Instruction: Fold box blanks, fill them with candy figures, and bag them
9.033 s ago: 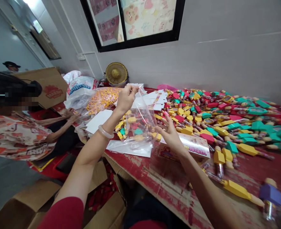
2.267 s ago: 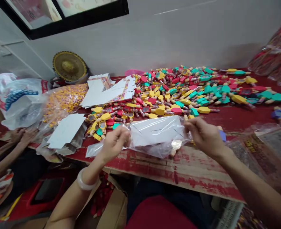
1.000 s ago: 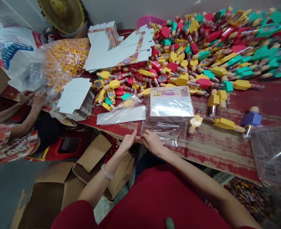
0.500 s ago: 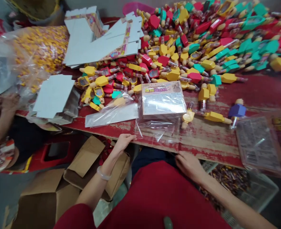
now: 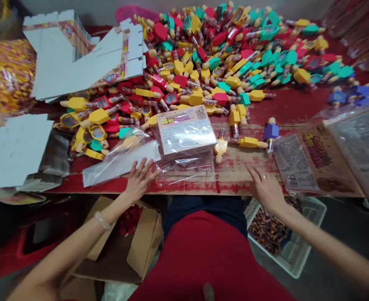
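Observation:
My left hand [image 5: 139, 179] has its fingers spread over the near end of a clear plastic bag [image 5: 118, 165], with nothing gripped. Just right of it, a printed box [image 5: 187, 133] in clear film lies on the red worn table [image 5: 234, 175]. My right hand [image 5: 267, 188] is at the table's front edge, fingers apart and holding nothing. Between the box and that hand lie a pale yellow toy [image 5: 221, 147], a yellow toy [image 5: 249, 142] and a purple toy [image 5: 271, 131].
Colourful toys [image 5: 203, 62] pile across the back. White card sheets [image 5: 55, 62] and a card stack [image 5: 18, 150] are at left, wrapped boxes [image 5: 322, 159] at right. Below are a cardboard box [image 5: 143, 242] and a candy basket [image 5: 297, 255].
The view has turned right, so the table contents appear further left. My left hand has spread its fingers onto the plastic bag. My right hand has moved right and opened.

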`<state>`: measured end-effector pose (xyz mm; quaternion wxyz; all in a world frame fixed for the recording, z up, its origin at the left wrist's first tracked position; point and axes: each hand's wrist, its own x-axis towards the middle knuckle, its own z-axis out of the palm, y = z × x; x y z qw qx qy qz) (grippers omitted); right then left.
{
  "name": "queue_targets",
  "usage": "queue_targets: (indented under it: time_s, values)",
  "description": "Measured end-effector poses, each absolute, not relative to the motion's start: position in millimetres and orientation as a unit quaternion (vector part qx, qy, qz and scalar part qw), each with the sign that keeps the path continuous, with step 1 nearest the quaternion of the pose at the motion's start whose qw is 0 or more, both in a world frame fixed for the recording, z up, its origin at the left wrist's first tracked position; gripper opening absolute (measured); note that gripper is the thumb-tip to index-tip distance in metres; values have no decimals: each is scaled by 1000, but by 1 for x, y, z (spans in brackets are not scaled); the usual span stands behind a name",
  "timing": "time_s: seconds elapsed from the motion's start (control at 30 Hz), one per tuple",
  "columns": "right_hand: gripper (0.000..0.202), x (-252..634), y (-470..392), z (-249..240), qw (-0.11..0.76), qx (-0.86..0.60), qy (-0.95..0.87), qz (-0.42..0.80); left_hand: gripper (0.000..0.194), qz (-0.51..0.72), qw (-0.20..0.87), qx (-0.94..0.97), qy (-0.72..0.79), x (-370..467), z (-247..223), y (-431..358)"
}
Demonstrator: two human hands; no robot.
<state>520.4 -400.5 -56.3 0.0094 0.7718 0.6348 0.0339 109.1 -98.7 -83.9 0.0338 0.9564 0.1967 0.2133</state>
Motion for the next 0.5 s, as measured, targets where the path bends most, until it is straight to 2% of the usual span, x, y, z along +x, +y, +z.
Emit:
queue_targets:
  time_s: [0.07, 0.13, 0.23, 0.37, 0.5]
  values:
    - [66, 543, -346, -55, -17, 702, 711, 41, 60, 159, 10, 984, 75, 123, -87, -86]
    - [66, 557, -299, -58, -37, 578, 815, -1, 53, 103, 28, 994, 1, 135, -85, -79]
    - [48, 560, -269, -68, -76, 456, 883, -84, 36, 95, 85, 992, 6, 141, -78, -82]
    - [31, 539, -304, -72, -232, 536, 807, -87, 29, 163, 178, 959, 152, 124, -67, -105]
    - [27, 507, -340, -60, -357, 673, 642, -81, 44, 240, 206, 904, 286, 109, -56, -127]
